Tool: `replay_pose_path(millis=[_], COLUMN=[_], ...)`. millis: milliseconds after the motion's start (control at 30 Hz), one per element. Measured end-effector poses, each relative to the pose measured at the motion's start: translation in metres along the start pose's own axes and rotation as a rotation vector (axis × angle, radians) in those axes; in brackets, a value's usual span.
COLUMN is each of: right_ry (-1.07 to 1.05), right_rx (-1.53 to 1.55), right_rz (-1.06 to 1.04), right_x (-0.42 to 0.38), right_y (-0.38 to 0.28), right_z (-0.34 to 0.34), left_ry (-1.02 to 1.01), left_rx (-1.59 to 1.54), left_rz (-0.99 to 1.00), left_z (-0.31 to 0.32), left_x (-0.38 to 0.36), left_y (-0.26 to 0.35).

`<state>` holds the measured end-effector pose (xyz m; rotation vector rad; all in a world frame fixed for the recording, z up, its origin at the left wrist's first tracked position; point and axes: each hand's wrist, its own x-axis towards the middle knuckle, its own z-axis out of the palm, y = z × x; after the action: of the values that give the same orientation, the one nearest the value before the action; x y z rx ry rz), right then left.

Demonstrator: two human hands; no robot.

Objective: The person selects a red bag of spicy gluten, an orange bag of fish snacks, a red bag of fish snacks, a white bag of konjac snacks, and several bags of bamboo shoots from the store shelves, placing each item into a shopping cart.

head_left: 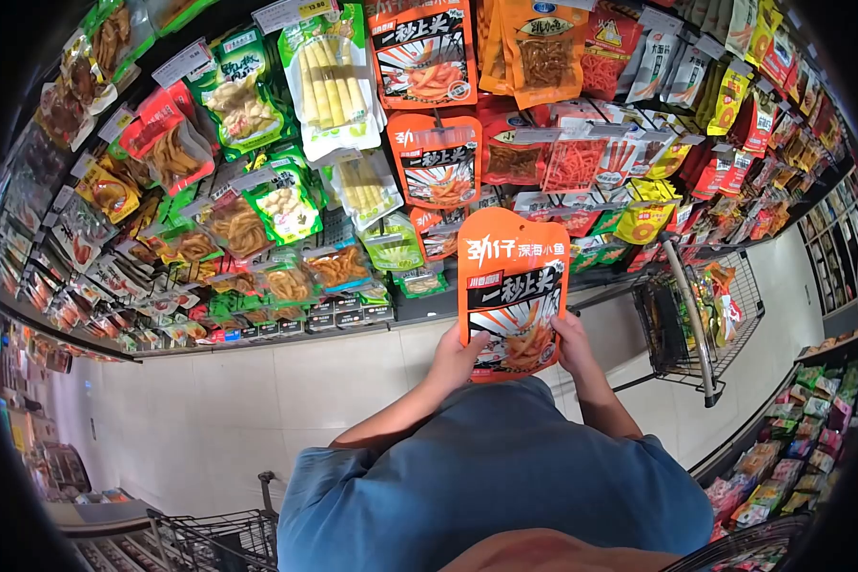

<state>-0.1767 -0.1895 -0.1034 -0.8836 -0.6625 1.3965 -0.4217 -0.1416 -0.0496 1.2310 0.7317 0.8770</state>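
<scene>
An orange snack pouch [513, 286] with a black and white front and a picture of small fish is held upright before my chest. My left hand [456, 355] grips its lower left edge, thumb on the front and the other fingers mostly hidden behind. At the lower right edge, my right hand [576, 343] pinches the pouch the same way. Just above hangs a matching orange pouch [439, 160] on the rack, with a larger orange pouch [424, 59] of similar design over it.
Hanging packets fill the rack, among them a green-and-white pouch of pale stalks [332, 81]. A wire shopping cart [704, 334] with packets inside stands at right. Another wire cart [214, 534] is at lower left. A low display of packets [782, 458] lies lower right, above the tiled floor [248, 400].
</scene>
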Motion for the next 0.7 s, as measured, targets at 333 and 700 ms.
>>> replay_pose_path(millis=[333, 700], right_ry=[-0.003, -0.059], right_rx=[-0.012, 0.002], right_rz=[0.008, 0.076], right_x=[-0.003, -0.011], right_y=[0.004, 0.012], right_z=[-0.011, -0.017], left_ry=[-0.018, 0.045], left_rx=[-0.036, -0.157], left_rz=[-0.028, -0.042], left_z=[0.006, 0.006], left_x=[-0.002, 0.0], left_y=[-0.003, -0.014])
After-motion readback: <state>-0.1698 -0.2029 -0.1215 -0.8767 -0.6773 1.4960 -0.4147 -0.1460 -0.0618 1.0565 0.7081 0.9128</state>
